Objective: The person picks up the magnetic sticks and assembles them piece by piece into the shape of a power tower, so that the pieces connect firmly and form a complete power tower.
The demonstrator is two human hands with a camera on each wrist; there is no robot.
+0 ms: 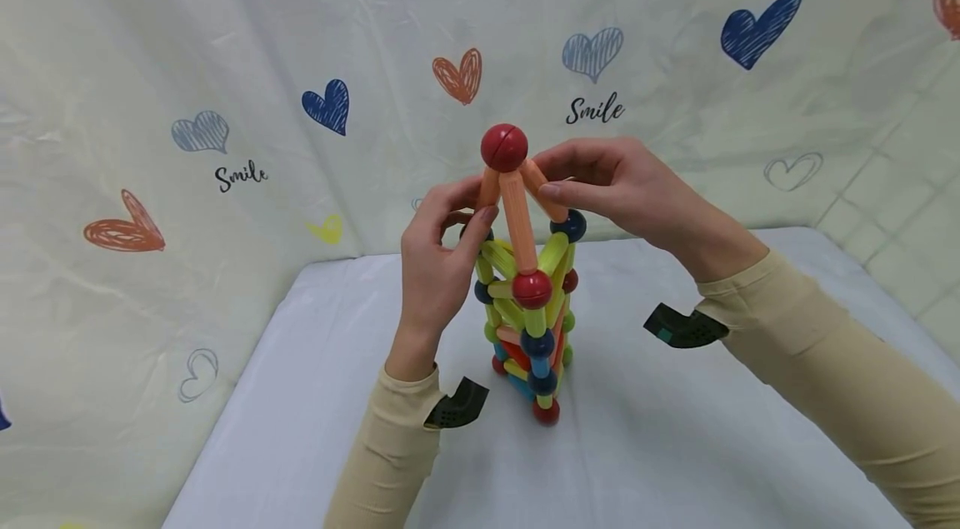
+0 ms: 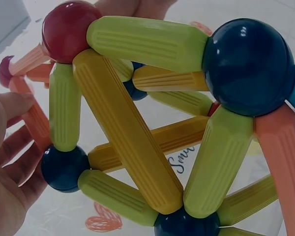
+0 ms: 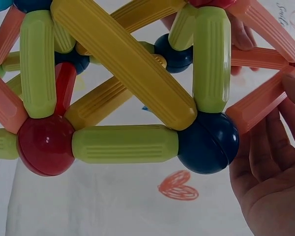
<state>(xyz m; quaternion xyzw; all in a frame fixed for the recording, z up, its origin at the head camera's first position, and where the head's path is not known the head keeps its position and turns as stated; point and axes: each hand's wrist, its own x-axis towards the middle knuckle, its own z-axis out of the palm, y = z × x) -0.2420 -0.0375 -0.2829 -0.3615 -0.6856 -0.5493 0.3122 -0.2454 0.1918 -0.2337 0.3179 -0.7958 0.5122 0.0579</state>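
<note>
A tall tower (image 1: 536, 321) of ribbed rods and colored balls stands upright on the white-covered table. Three orange rods lean together at its top under a red ball (image 1: 504, 147). My left hand (image 1: 438, 262) pinches the left orange rod (image 1: 488, 187) between thumb and fingers; the left wrist view shows the thumb on this rod (image 2: 35, 120), above a dark blue ball (image 2: 65, 168). On the other side, my right hand (image 1: 630, 187) grips the right orange rod (image 1: 546, 192). In the right wrist view this rod (image 3: 258, 104) meets a dark blue ball (image 3: 208, 143).
The white cloth (image 1: 315, 396) spreads around the tower's base. Behind the table hangs a pale sheet (image 1: 390, 12) printed with hearts and the word Smile. A dark device sits at the left cuff (image 1: 457, 404), another at the right cuff (image 1: 684, 326).
</note>
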